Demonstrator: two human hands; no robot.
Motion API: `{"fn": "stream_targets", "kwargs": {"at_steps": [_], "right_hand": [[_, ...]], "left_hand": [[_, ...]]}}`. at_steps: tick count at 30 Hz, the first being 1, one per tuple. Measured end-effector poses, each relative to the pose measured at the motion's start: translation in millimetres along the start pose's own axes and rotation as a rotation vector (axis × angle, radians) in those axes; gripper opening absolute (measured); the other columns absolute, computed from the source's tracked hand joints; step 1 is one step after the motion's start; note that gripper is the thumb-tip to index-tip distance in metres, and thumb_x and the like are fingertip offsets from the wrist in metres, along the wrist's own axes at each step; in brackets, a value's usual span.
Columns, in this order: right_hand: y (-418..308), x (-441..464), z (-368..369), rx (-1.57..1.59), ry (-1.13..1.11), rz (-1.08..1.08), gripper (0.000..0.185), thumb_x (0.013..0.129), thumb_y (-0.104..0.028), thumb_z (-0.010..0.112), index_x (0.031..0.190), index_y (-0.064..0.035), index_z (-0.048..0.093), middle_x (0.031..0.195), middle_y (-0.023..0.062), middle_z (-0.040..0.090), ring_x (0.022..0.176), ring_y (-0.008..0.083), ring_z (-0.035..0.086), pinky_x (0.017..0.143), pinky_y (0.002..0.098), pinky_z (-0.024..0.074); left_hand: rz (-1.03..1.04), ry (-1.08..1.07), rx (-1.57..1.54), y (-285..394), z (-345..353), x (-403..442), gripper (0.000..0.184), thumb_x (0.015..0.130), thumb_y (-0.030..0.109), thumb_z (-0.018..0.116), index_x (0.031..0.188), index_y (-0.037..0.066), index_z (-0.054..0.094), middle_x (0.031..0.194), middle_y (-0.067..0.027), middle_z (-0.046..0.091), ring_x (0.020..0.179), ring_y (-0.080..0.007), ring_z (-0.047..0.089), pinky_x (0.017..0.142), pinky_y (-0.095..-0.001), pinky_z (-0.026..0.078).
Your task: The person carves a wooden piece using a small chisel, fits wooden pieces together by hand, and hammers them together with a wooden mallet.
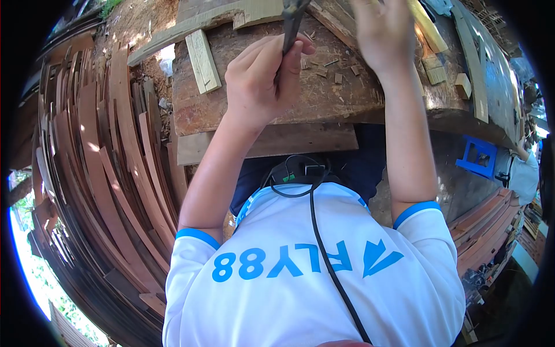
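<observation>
My left hand (263, 75) is closed round a dark metal tool (292, 29) above the wooden bench. The tool narrows downward through my fingers, and its thicker upper end reaches the top edge of the view. Its exact kind cannot be made out. Farther right, my right hand (384, 37) is raised over the bench, smeared by motion, with its fingers partly at the frame edge. Whether it holds anything is unclear. Wood chips (338, 76) lie on the worn bench top (231, 113) between and below my hands.
A short pale wood block (203, 61) lies left on the bench, below a long notched board (191, 36). A small block (462, 85) sits at the right. Stacked planks (95, 133) fill the left side. A blue plastic stool (477, 156) stands at the right, near another person's arm (523, 151).
</observation>
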State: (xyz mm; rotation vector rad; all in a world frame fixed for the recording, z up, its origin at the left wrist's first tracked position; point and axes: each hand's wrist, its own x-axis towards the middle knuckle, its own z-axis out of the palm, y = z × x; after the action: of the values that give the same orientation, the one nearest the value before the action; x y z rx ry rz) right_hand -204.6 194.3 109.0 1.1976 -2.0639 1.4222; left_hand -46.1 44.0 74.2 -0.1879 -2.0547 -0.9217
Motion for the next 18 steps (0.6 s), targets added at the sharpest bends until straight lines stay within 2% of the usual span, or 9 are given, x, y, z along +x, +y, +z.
{"fn": "stream_targets", "kwargs": {"at_steps": [2, 3, 4, 7, 9, 12, 13, 16, 18], "right_hand": [[33, -37, 1, -0.686, -0.013, -0.086, 0.058, 0.108, -0.061, 0.056, 0.118, -0.0046, 0.063, 0.103, 0.0185, 0.069, 0.092, 0.0351, 0.070, 0.078, 0.0466, 0.0572], [32, -55, -1, -0.861, -0.280, 0.281, 0.073, 0.099, -0.063, 0.068, 0.134, 0.0006, 0.064, 0.129, 0.0248, 0.068, 0.128, 0.0435, 0.065, 0.104, 0.0515, 0.0557], [41, -66, -2, -0.870, -0.347, 0.318, 0.071, 0.100, -0.062, 0.068, 0.132, 0.0008, 0.064, 0.126, 0.0246, 0.069, 0.125, 0.0434, 0.067, 0.103, 0.0516, 0.0560], [65, -73, -8, -0.841, -0.509, 0.393, 0.067, 0.102, -0.060, 0.066, 0.128, 0.0016, 0.064, 0.116, 0.0249, 0.071, 0.115, 0.0437, 0.071, 0.101, 0.0529, 0.0563], [63, -69, -21, -0.733, -0.536, 0.463, 0.066, 0.103, -0.058, 0.067, 0.130, 0.0016, 0.063, 0.117, 0.0245, 0.072, 0.111, 0.0416, 0.072, 0.100, 0.0517, 0.0572], [13, -34, -51, -0.548, -0.272, 0.220, 0.066, 0.106, -0.051, 0.068, 0.142, 0.0034, 0.059, 0.125, 0.0239, 0.074, 0.111, 0.0403, 0.073, 0.100, 0.0481, 0.0569], [-18, -11, -71, -0.204, -0.369, 0.311, 0.068, 0.109, -0.048, 0.065, 0.151, 0.0033, 0.050, 0.120, 0.0174, 0.070, 0.106, 0.0274, 0.069, 0.093, 0.0398, 0.0552], [-89, 24, -116, -0.055, -0.594, 0.050, 0.065, 0.109, -0.044, 0.065, 0.154, 0.0014, 0.049, 0.124, 0.0189, 0.070, 0.107, 0.0286, 0.070, 0.094, 0.0401, 0.0551], [-117, 36, -129, -0.145, -0.786, -0.042, 0.064, 0.110, -0.041, 0.064, 0.156, 0.0001, 0.048, 0.126, 0.0198, 0.070, 0.107, 0.0294, 0.070, 0.095, 0.0402, 0.0550]], "left_hand": [[-0.011, 0.001, 0.008, 2, 0, 0, 0.023, 0.112, 0.009, 0.061, 0.101, 0.001, 0.079, 0.073, -0.0012, 0.070, 0.058, -0.0058, 0.055, 0.054, -0.0237, 0.043], [-0.035, -0.010, 0.005, 3, -1, 0, 0.018, 0.109, 0.006, 0.064, 0.099, 0.002, 0.078, 0.076, -0.0035, 0.072, 0.058, -0.0101, 0.058, 0.055, -0.0266, 0.046], [-0.059, -0.024, 0.000, 3, -1, -1, 0.014, 0.106, 0.004, 0.066, 0.097, 0.003, 0.077, 0.078, -0.0058, 0.073, 0.058, -0.0144, 0.062, 0.057, -0.0295, 0.050], [-0.064, -0.004, -0.072, -4, 2, -6, 0.019, 0.109, 0.006, 0.064, 0.097, 0.002, 0.078, 0.077, -0.0033, 0.072, 0.056, -0.0093, 0.055, 0.053, -0.0274, 0.044], [-0.060, -0.063, -0.048, -1, -3, -4, 0.031, 0.116, 0.012, 0.053, 0.098, -0.005, 0.072, 0.094, -0.0111, 0.083, 0.089, -0.0159, 0.080, 0.066, -0.0248, 0.055], [-0.088, -0.093, -0.012, 2, -4, -5, 0.031, 0.116, 0.010, 0.052, 0.096, -0.005, 0.070, 0.094, -0.0115, 0.082, 0.088, -0.0158, 0.080, 0.067, -0.0252, 0.055], [-0.090, -0.111, -0.006, 8, -6, -1, 0.031, 0.115, 0.007, 0.052, 0.092, -0.004, 0.068, 0.093, -0.0112, 0.081, 0.091, -0.0173, 0.080, 0.066, -0.0251, 0.054], [-0.080, -0.052, -0.060, -2, 0, -4, 0.014, 0.107, 0.002, 0.063, 0.097, -0.001, 0.072, 0.093, -0.0100, 0.081, 0.067, -0.0170, 0.070, 0.061, -0.0294, 0.053], [-0.047, -0.048, -0.041, 0, 0, -3, 0.012, 0.105, 0.002, 0.065, 0.096, 0.000, 0.072, 0.094, -0.0108, 0.081, 0.073, -0.0230, 0.076, 0.065, -0.0320, 0.057]]}}
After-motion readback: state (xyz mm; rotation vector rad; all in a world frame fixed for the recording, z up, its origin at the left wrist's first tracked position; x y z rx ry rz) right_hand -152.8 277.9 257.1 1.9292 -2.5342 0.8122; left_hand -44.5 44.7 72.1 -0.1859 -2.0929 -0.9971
